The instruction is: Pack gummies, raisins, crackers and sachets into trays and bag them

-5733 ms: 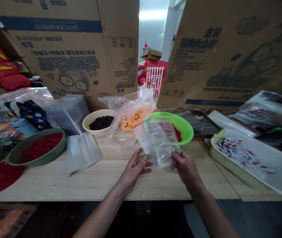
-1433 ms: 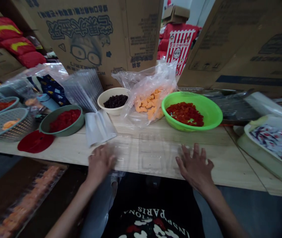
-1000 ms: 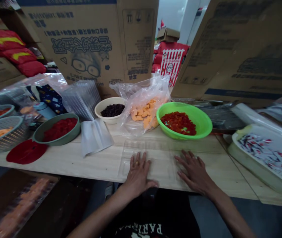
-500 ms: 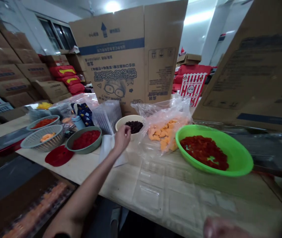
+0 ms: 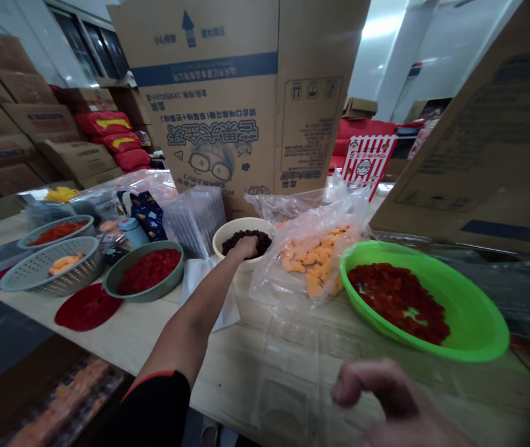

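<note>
My left hand (image 5: 246, 247) reaches into a cream bowl (image 5: 220, 247) of small dark pieces (image 5: 232, 241). Its fingertips are down among those pieces and hidden, so their grip does not show. To the right of that bowl lies a clear plastic bag (image 5: 269, 288) with orange pieces (image 5: 311, 254) in it. My right hand (image 5: 386, 397), somewhat blurred, hovers over the front of the table. Its fingers are curved and apart, with nothing visible between them. Beyond it stands a bright green basin (image 5: 474, 316) holding red pieces (image 5: 399, 301).
On the left are a grey-green bowl (image 5: 143, 295) of red pieces, a red lid (image 5: 87, 308), a grey colander (image 5: 27, 276) and a stack of clear trays (image 5: 194, 217). Large cardboard (image 5: 241, 93) stands behind. Clear moulded plastic trays (image 5: 287, 360) lie on the table (image 5: 232, 372).
My left hand has gone from the cream bowl's edge down into the dark pieces. My right hand has come further into view from the bottom edge, and the view has shifted closer.
</note>
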### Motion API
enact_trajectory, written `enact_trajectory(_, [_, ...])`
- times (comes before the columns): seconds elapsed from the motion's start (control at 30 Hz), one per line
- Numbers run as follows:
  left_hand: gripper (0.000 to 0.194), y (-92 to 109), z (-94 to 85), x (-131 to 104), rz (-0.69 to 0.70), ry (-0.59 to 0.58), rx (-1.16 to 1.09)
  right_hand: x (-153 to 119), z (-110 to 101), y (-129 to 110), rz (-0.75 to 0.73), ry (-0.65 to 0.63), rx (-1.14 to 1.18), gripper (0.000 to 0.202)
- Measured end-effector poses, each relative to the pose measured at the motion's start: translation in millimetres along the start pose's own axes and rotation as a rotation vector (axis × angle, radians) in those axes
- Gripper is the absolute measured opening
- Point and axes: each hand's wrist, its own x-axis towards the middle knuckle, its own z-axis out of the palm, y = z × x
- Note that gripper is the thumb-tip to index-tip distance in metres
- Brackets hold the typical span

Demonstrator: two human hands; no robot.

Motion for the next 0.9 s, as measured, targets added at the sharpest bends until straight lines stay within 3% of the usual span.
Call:
enact_trajectory(0.1, [0.032,2.0,-2.5,-0.3,-0.023,0.002,-0.078,12.5,-1.4,-18.3,0.027,0.018,0.005,0.03])
enact_trajectory(0.17, [0.03,3.6,-6.6,-6.2,-0.044,0.025,-0.167,21.4,-1.2,-16.0,0.028,0.081,0.01,0.028])
enact_trajectory(0.33, [0.024,0.2,-26.5,-41.0,-0.133,0.172,-0.502,37.5,-8.3,26.6,0.221,0.236,0.042,0.024])
enact_trajectory(0.43, [0.016,-6.2,-42.4,-68.5,-0.154,0.259,-0.743,39.8,-12.6,48.2,0.364,0.336,0.21,0.024])
enact_trajectory(0.5, [0.015,-5.9,-47.0,-92.5,-0.142,0.271,-0.917,42.5,-7.6,54.4,0.428,0.321,0.345,0.023])
enact_trajectory(0.57, [0.014,2.9,-40.8,-125.7,-0.118,0.178,-1.257,48.1,5.3,54.6,0.464,0.236,0.456,0.027])
enact_trajectory(0.63, [0.014,20.7,-22.1,-165.3,-0.124,-0.057,-1.625,55.8,23.0,51.9,0.472,0.148,0.522,0.039])
enact_trajectory(0.73, [0.014,53.5,21.0,-215.6,-0.248,-0.439,-1.847,67.0,47.9,51.6,0.436,0.049,0.524,0.05])
enact_trajectory(0.8, [0.013,69.8,48.1,-232.7,-0.352,-0.582,-1.914,72.8,58.8,57.5,0.388,-0.005,0.436,0.036])
enact_trajectory(0.9, [0.014,78.9,72.9,-237.4,-0.432,-0.67,-1.945,77.6,66.2,71.9,0.367,-0.019,0.234,0.006])
